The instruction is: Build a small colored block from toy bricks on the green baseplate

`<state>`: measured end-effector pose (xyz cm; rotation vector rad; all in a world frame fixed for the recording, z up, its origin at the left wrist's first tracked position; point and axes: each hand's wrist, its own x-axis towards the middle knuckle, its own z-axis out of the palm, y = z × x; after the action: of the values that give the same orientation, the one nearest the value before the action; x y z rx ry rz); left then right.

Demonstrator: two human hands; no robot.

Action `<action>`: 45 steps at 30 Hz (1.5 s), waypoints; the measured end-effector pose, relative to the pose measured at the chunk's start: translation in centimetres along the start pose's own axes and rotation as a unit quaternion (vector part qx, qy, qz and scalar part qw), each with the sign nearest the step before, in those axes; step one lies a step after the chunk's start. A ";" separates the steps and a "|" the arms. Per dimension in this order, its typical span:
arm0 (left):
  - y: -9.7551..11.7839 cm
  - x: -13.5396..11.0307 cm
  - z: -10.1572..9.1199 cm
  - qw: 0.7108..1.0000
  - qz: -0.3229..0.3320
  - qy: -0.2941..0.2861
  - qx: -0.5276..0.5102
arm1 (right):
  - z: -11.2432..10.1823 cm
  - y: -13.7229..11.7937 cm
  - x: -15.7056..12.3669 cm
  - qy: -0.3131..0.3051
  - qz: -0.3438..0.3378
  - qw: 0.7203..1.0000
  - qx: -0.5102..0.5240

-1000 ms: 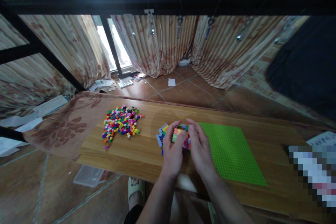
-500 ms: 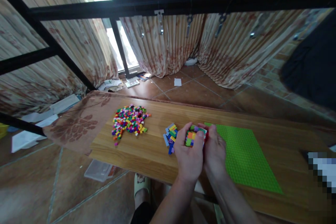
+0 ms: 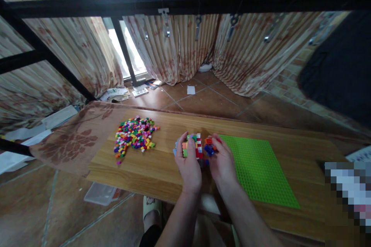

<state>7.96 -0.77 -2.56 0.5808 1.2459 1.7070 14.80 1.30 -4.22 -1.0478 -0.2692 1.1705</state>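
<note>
My left hand [image 3: 189, 168] is wrapped round a block of joined toy bricks [image 3: 198, 144] with red and white stripes on its right side and green, orange and yellow bricks on its left. A short gap to the right, my right hand [image 3: 223, 162] grips a cluster of red and blue bricks [image 3: 209, 147]; whether these are joined I cannot tell. Just below this cluster is a small dark blue brick [image 3: 206, 162]. Some light blue bricks [image 3: 174, 151] on the table peek out behind my left hand, which hides most of that pile.
A large heap of small coloured bricks [image 3: 135, 135] lies on the left of the wooden table [image 3: 162, 179]. To the right of my hands lies a green studded baseplate [image 3: 261, 170]. A black metal rail [image 3: 179, 4] with hanging clips crosses above. A clear plastic box [image 3: 98, 193] is on the floor.
My hands were together round the brick block and have moved apart. Red and blue bricks now show in my right hand, and the block's striped side faces out. The view has shifted slightly right.
</note>
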 end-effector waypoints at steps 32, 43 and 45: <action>0.4 -1.9 -0.3 0.964 0.132 -0.159 0.165 | 1.2 -2.0 -3.7 -0.087 -0.203 0.925 -0.309; 0.2 -1.9 0.4 0.990 0.053 -0.074 0.107 | 1.4 -1.8 -2.3 -0.021 -0.080 0.982 -0.170; 0.3 -1.3 0.2 0.993 0.037 -0.056 0.098 | 1.2 -1.2 -1.4 -0.014 -0.081 0.987 -0.136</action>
<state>8.56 -1.83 -2.06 0.8367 1.3331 1.5987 14.20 0.75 -2.21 -1.2238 -0.5381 1.0196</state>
